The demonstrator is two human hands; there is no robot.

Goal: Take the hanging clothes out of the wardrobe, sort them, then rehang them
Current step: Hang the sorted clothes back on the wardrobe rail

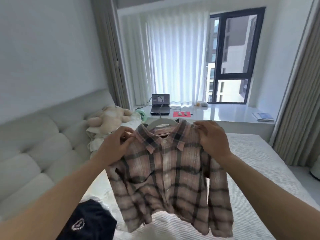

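Note:
A pink and grey plaid shirt hangs on a white hanger in front of me, held up over the bed. My left hand pinches the shirt's left shoulder beside the collar. My right hand grips the right shoulder, fingers curled over the fabric and the hanger's end. The hanger's metal hook sticks up behind the collar. The shirt is buttoned and its sleeves hang down at both sides. A dark garment with a white round logo lies on the bed at the lower left.
A padded pale headboard runs along the left. A plush toy and crumpled cloth lie at the bed's head. Behind are a window ledge with a laptop, a green fan, a red mat, booklets, and curtains.

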